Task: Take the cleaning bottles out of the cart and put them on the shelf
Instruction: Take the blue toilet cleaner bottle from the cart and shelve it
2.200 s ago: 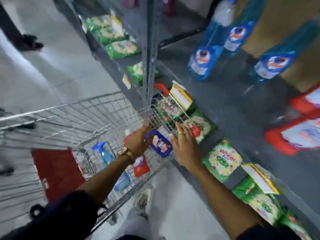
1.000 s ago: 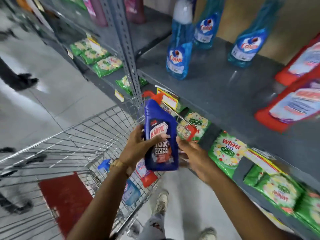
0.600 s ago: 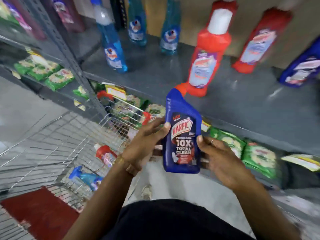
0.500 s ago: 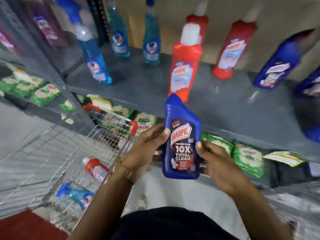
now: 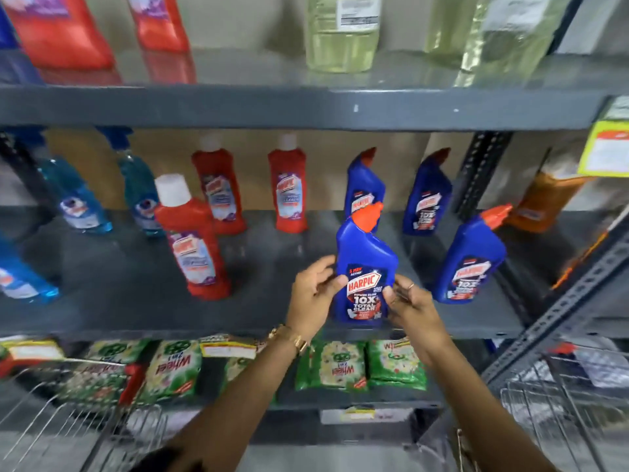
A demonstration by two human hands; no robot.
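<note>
A grey metal shelf (image 5: 258,315) runs across in front of me, stocked with red and blue cleaner bottles, with green detergent packets (image 5: 332,366) on the level below. I have the blue Harpic bottle (image 5: 366,267) between both hands at the front edge of the shelf, upright, label facing me; I cannot tell whether its base is down on the shelf yet. My left hand (image 5: 315,294) closes on its left side with the thumb across the label, and my right hand (image 5: 413,308) pinches the lower right corner with its fingertips. Another blue Harpic bottle (image 5: 471,264) stands just beside it on the right, and a red bottle with a white cap (image 5: 192,240) stands further left. The risk I see is the edge: if I let go with the base only partly on the shelf, the bottle could tip forward and fall toward the wire cart (image 5: 78,424) below. Drawing my right hand away carelessly could also knock the neighbouring blue one.
</note>
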